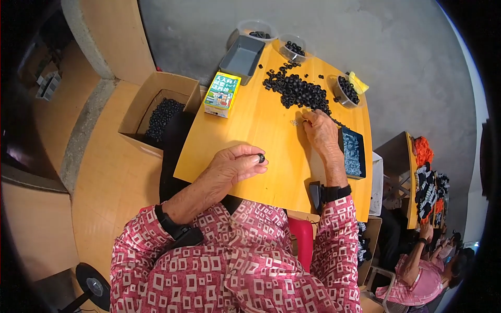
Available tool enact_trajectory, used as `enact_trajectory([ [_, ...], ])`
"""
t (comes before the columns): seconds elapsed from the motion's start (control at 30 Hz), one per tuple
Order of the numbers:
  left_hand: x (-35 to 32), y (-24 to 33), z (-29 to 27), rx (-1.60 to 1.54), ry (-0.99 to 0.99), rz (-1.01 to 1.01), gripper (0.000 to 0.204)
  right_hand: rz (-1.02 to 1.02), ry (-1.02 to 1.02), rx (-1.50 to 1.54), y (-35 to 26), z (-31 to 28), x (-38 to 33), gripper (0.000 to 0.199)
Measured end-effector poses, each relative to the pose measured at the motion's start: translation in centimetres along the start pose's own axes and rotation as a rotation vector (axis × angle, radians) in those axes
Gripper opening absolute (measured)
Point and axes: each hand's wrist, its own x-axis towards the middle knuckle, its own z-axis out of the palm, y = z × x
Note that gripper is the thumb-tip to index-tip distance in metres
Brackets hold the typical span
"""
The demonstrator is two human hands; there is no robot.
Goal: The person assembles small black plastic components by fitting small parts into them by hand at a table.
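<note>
My left hand (234, 166) is closed over the near part of the table, pinching a small black round piece (261, 158) between thumb and fingertips. My right hand (322, 134) is at the near edge of a heap of small black ring-like pieces (297, 89). Its fingertips are drawn together, and what they hold, if anything, is too small to make out. Beside those fingertips lie a few tiny pale pieces (294, 122) on the yellow table (261, 122).
A dark tray of small bluish pieces (352, 154) sits by my right forearm. Beyond are clear bowls of black parts (292, 49), a grey bin (242, 57) and a green-yellow box (222, 95). A cardboard box of black pieces (164, 117) stands left; another person (417, 274) sits right.
</note>
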Motion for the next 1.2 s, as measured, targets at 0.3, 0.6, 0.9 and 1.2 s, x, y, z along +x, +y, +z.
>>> enact_trajectory([
  [0.3,-0.1,-0.1,-0.1,-0.012,0.01,0.005,0.019,-0.027,0.005,0.01,0.1,1.2,0.2,0.011],
  [0.6,-0.1,-0.1,0.0,-0.016,0.014,0.0,0.019,-0.066,0.053,-0.008,0.2,1.5,-0.3,0.01],
  [0.9,0.0,-0.3,-0.3,-0.009,0.002,0.007,0.018,0.082,0.195,0.293,0.3,-0.2,-0.9,0.009],
  [1.2,0.1,-0.4,-0.3,-0.022,0.011,-0.001,0.019,0.379,0.117,0.939,-0.6,-0.8,-2.5,0.011],
])
